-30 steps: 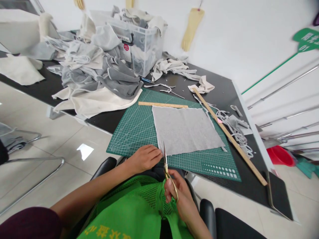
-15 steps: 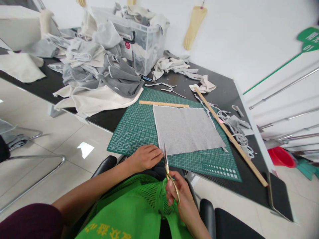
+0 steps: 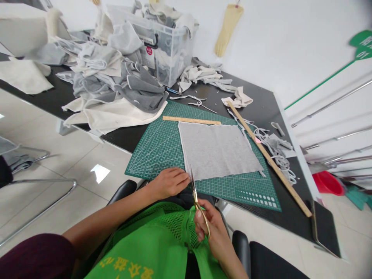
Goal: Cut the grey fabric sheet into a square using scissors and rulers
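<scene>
A grey fabric sheet (image 3: 217, 150) lies flat on a green cutting mat (image 3: 157, 149). My left hand (image 3: 170, 182) rests on the sheet's near left corner, fingers pinching its edge. My right hand (image 3: 210, 228) grips gold-handled scissors (image 3: 195, 195), blades pointing up at that same corner, right beside my left fingertips. The blades look nearly closed at the fabric edge.
A short wooden ruler (image 3: 192, 120) lies along the sheet's far edge; a long wooden stick (image 3: 269, 158) runs diagonally on the right. Grey and cream fabric piles (image 3: 113, 85), a clear plastic bin (image 3: 171, 50) and fabric scraps (image 3: 276, 149) crowd the black table (image 3: 261, 104).
Both hands stay at the sheet's near left corner. The view has shifted slightly; the scissors have barely moved.
</scene>
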### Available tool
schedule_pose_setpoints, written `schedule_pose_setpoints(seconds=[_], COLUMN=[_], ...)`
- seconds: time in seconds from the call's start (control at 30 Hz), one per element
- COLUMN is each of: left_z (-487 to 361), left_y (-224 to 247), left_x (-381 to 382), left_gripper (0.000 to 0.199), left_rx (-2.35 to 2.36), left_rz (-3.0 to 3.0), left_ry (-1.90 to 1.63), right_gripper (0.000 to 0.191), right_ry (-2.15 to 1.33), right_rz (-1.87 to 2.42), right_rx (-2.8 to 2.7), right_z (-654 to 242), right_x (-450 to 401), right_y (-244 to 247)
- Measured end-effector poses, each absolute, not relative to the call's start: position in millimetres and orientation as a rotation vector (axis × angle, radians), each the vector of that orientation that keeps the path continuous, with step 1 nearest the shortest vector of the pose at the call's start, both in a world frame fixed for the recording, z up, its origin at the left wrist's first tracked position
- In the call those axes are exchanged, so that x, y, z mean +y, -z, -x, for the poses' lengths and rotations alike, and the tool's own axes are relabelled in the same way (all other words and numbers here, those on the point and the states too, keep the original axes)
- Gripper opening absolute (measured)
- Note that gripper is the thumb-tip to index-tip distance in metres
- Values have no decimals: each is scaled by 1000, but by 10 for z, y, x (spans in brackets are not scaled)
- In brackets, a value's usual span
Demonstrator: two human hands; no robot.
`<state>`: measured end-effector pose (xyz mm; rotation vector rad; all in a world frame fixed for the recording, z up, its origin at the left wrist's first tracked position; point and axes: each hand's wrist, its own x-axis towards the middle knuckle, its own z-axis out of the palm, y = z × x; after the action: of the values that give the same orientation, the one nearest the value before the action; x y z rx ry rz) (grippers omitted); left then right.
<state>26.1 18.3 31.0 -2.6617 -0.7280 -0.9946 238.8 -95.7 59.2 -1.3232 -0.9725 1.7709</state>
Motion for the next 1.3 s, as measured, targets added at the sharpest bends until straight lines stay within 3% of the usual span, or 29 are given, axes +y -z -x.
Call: schedule_pose_setpoints(seconds=[0.47,0.93,1.3], left_z=[-268,-241,-235], left_y=[-257,-256,-261], left_x=[182,182,183], left_gripper=[14,14,21], left_rx=[-738,-689,-750], left_rz=[2663,2687,2699], left_ry=[1018,1040,1059], right_gripper=[58,45,49], right_ry=[-1769,-1820,-1775], right_rz=[1404,1279,1302], right_rx=[-1104,-1016,-1027], right_z=[-2445,-2422,-2314], right_x=[-975,-854,-751], right_y=[-556,-452,-515])
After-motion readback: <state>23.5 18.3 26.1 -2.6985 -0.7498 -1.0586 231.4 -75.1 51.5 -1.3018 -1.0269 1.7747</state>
